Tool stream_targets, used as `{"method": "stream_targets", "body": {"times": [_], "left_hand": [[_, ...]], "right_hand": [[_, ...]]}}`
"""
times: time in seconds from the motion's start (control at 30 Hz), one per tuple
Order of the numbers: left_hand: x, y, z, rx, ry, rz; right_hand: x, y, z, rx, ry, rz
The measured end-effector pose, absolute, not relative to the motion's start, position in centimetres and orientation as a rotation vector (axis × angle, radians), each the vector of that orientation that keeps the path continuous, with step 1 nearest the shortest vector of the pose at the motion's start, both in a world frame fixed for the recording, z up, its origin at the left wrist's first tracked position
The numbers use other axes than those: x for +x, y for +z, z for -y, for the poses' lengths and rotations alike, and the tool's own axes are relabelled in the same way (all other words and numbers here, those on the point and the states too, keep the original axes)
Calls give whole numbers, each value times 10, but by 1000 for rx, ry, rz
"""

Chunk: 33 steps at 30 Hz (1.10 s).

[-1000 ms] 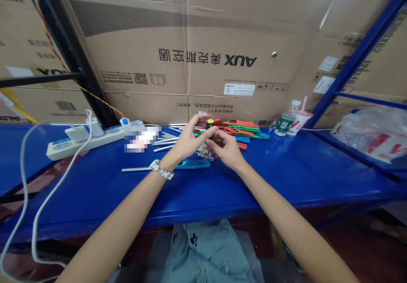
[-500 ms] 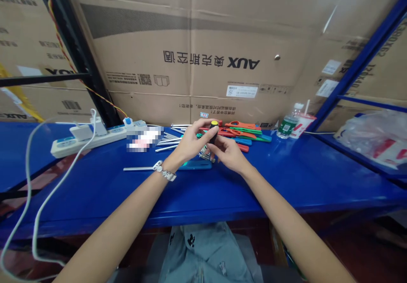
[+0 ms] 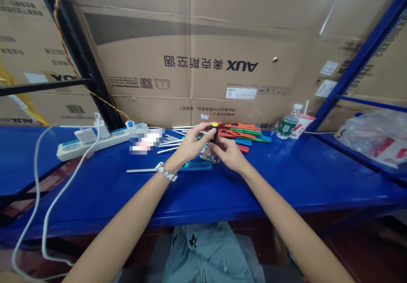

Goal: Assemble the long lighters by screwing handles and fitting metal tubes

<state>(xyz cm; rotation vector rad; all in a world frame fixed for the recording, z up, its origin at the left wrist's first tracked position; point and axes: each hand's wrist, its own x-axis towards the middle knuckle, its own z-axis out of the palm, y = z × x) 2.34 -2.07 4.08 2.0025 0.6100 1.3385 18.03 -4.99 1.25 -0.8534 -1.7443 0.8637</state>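
While a black yellow-topped handle [image 3: 215, 133] was pinched upright by the grip of the left hand [image 3: 192, 142] at the frame's centre, the right hand [image 3: 230, 154] was held just beside it with fingers curled; whether anything was gripped there could not be told. Small metal parts [image 3: 206, 156] were partly hidden below both hands. On the surface [image 3: 229, 198], a blue-handled tool [image 3: 199, 166] was laid lower left of centre, silver rods [image 3: 168, 148] were spread beyond, and coloured handles [image 3: 246, 133] were heaped right of centre.
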Motion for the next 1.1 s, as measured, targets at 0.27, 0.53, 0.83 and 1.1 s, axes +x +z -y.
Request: {"method": "stream_targets", "body": {"times": [0.27, 0.53, 0.83, 1.1], "left_hand": [[31, 40, 19, 1848, 1574, -775], [-5, 21, 21, 2302, 1124, -867], [-5, 5, 26, 2636, 709, -739], [2, 4, 16, 2699, 623, -735]], "right_hand": [[174, 7, 48, -939, 907, 1584], [189, 17, 49, -895, 853, 1626], [225, 15, 69, -1628, 366, 1725], [230, 3, 73, -2084, 69, 1928]]}}
